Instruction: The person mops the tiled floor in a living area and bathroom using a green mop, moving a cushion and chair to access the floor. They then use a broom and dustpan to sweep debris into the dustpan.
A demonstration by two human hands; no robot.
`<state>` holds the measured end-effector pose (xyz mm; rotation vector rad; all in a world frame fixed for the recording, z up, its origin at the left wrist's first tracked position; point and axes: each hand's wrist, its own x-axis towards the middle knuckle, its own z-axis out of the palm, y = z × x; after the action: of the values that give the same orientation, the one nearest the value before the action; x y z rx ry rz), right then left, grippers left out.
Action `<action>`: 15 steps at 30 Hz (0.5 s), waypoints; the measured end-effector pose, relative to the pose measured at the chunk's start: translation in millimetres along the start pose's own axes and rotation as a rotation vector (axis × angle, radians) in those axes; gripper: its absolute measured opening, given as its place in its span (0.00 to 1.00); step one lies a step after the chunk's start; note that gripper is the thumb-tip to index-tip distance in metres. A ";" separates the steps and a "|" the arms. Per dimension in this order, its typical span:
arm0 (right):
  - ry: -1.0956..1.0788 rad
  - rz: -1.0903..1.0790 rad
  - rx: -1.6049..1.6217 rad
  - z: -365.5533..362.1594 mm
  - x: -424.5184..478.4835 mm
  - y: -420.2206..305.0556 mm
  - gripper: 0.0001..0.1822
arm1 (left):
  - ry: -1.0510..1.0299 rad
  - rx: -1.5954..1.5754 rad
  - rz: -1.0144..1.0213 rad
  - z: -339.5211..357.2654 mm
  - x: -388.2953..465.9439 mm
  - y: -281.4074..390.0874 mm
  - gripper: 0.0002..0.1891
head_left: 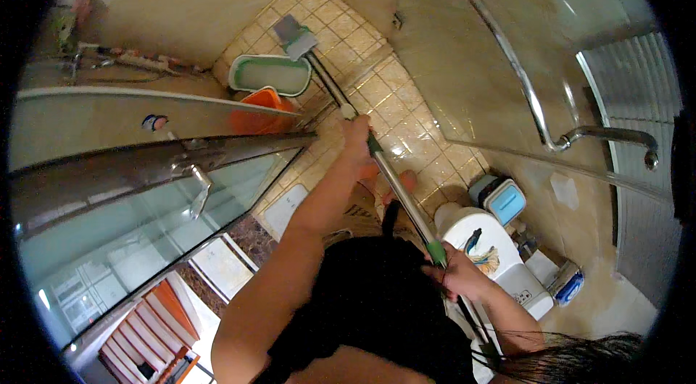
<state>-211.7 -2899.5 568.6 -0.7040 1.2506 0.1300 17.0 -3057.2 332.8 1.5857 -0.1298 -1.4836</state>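
Observation:
A flat mop with a metal pole [399,183] and green grips slants across the middle of the view. My left hand [357,139] is wrapped around the pole's upper stretch, just below a pale collar. Lower down, beside my right hip, my right hand [462,272] grips the pole near its green joint. At the far end the grey mop head [296,39] hangs over or rests at the tiled floor [353,31]; which one, I cannot tell. Close by stands a green-and-white basin [234,77] holding cloudy water. An orange bucket [261,118] sits behind the glass edge.
A glass door with a metal handle [201,188] fills the left side. To my right are a white toilet [462,232] with a decorated lid, a bin with a blue lid [505,203] and a bent metal rail [505,52]. Wet patches shine on the floor near my feet.

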 end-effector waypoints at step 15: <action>-0.120 -0.164 -0.030 22.2 95.6 -51.4 0.17 | 0.190 -0.130 0.061 -35.8 -7.5 19.2 0.07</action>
<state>-137.7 -2954.4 507.0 -0.8101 1.0738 0.0559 54.2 -3044.1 345.2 1.5939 0.0266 -1.2616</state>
